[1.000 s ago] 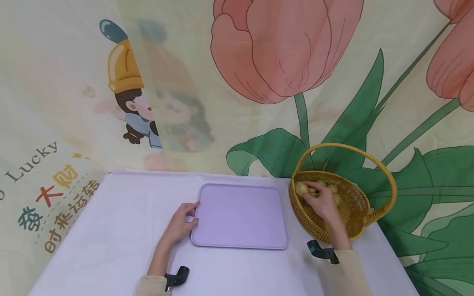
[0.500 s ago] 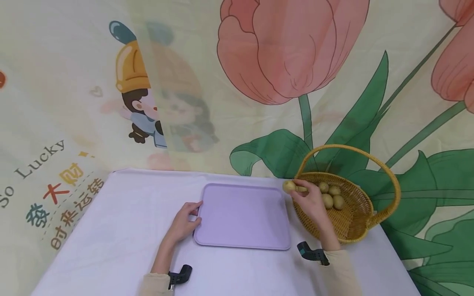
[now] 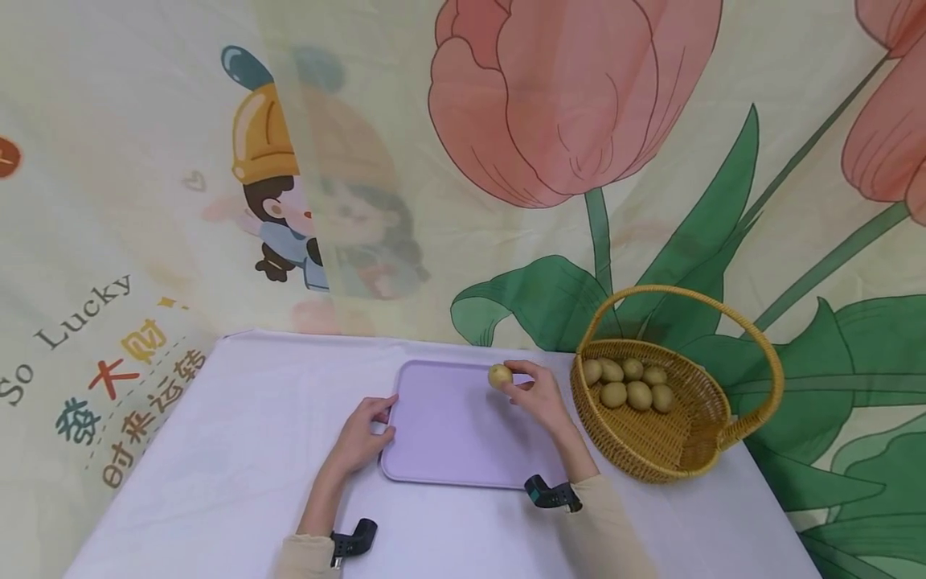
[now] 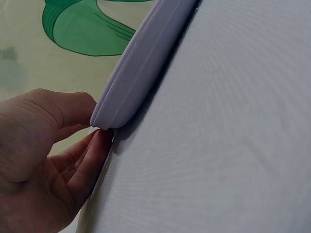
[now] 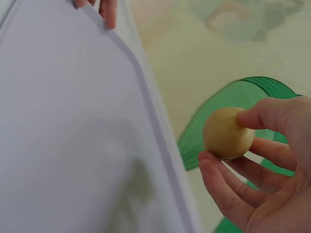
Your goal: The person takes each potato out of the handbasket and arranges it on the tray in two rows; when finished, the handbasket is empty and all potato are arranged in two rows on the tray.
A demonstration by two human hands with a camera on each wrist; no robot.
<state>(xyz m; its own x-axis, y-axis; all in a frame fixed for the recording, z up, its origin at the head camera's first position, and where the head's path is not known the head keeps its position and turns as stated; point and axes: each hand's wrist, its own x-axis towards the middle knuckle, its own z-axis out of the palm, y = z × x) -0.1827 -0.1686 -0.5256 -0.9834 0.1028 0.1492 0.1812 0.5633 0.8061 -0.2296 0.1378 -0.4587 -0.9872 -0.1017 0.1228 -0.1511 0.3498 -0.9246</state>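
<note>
A small round, yellow-tan potato (image 3: 500, 376) is pinched between the thumb and fingers of my right hand (image 3: 539, 398). It is held above the right part of the lilac tray (image 3: 441, 426), apart from the surface, and a shadow falls below it. The right wrist view shows the potato (image 5: 227, 133) whole, with a smooth skin. My left hand (image 3: 360, 434) touches the tray's left edge with thumb and finger. In the left wrist view its fingertips meet the tray's rim (image 4: 131, 82). Several more potatoes (image 3: 639, 395) lie in the wicker basket (image 3: 615, 450) at the right.
The basket's tall arched handle (image 3: 760, 338) leans out to the right. A white cloth (image 3: 239, 450) covers the table, which ends at the back against a hanging printed with flowers (image 3: 579, 104). Each wrist wears a black strapped camera (image 3: 553, 493).
My right hand has lifted the potato out of the basket and carried it left to above the tray. The left hand stays at the tray's edge. The head view has shifted slightly.
</note>
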